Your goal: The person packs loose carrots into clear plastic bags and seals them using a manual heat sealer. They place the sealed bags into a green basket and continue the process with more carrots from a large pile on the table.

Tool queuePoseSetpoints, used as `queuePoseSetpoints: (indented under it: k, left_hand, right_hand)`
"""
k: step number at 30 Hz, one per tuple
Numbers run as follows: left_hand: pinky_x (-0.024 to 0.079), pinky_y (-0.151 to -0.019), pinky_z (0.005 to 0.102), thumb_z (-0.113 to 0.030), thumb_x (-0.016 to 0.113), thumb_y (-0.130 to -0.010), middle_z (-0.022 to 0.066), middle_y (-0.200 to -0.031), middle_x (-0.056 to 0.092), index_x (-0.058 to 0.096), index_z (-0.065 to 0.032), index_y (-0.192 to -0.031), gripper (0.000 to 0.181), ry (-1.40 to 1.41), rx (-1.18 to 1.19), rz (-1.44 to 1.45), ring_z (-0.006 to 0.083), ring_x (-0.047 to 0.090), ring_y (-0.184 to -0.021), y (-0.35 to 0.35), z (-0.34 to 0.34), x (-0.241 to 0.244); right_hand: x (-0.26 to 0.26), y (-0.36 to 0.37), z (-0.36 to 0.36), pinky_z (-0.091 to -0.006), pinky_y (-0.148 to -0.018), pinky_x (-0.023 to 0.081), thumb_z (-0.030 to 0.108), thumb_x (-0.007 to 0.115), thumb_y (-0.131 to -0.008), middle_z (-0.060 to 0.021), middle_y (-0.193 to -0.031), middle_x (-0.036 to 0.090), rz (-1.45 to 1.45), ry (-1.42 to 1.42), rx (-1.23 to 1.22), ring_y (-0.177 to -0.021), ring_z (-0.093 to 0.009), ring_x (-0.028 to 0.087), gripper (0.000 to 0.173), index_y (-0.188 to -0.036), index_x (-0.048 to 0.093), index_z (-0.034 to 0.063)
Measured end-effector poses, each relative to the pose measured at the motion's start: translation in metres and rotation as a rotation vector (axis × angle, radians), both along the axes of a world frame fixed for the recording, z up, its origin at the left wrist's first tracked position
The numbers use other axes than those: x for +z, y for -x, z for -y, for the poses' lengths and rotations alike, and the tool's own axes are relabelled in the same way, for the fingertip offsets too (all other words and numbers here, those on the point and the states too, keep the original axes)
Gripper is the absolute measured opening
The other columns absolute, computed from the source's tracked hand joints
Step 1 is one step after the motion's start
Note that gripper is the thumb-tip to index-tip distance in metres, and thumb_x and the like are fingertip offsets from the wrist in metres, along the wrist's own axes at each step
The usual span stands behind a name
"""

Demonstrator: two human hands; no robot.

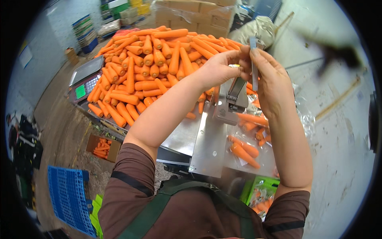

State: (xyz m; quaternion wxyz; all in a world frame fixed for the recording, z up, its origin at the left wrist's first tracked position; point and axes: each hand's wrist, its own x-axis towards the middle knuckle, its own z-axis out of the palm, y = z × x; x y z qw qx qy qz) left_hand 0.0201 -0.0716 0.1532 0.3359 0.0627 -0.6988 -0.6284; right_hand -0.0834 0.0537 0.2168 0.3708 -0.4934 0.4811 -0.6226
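Both hands are raised over a grey metal device [231, 104] at the right part of the steel table. Between them a narrow grey metal strip [254, 68] stands upright. My right hand [270, 68] pinches its upper part between thumb and fingers. From the other side, the fingertips of my left hand [228, 67] are bent close to the strip; whether they grip it cannot be told. A large heap of carrots [149, 68] lies left of the device. Carrots in clear plastic bags [244, 151] lie to its right.
A digital scale [85, 85] stands at the heap's left edge. Below it on the floor are a cardboard box of carrots [114, 151] and a blue plastic crate [67, 198]. A green crate [247, 191] with bagged carrots is under the table's right end. Stacked cartons [191, 15] stand behind.
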Motion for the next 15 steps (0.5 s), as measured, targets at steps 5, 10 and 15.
queuePoseSetpoints:
  k: [5,10,15]
  left_hand:
    - [0.049,-0.097,0.0317,-0.003,0.057,-0.091,0.0105,-0.118,0.063,0.054,0.0030,-0.122,0.033,-0.024,-0.023,-0.053,0.0164,0.062,-0.105,0.008,0.012,-0.016]
    - [0.048,-0.099,0.0335,-0.011,0.061,-0.094,0.0078,-0.115,0.062,0.054,0.0020,-0.122,0.032,0.050,-0.112,-0.181,0.0173,0.060,-0.109,0.009,0.014,-0.018]
    - [0.047,-0.095,0.0283,-0.021,0.068,-0.092,0.0073,-0.117,0.063,0.058,-0.0014,-0.124,0.039,0.039,-0.125,-0.190,0.0117,0.057,-0.110,0.016,0.026,-0.029]
  right_hand:
    - [-0.004,-0.009,0.017,-0.0252,-0.076,0.050,0.026,0.060,-0.096,-0.0086,-0.100,0.069,-0.027,0.104,-0.127,-0.087,-0.012,0.063,0.036,-0.117,0.063,-0.0024]
    - [-0.011,-0.014,0.020,-0.0254,-0.075,0.050,0.030,0.063,-0.093,-0.0093,-0.099,0.070,0.010,0.211,-0.198,-0.085,-0.012,0.062,0.038,-0.110,0.065,-0.0041]
    - [-0.013,-0.012,0.023,-0.0280,-0.081,0.053,0.023,0.051,-0.099,-0.0163,-0.101,0.070,0.067,0.230,-0.238,-0.091,-0.019,0.068,0.034,-0.110,0.063,-0.0068]
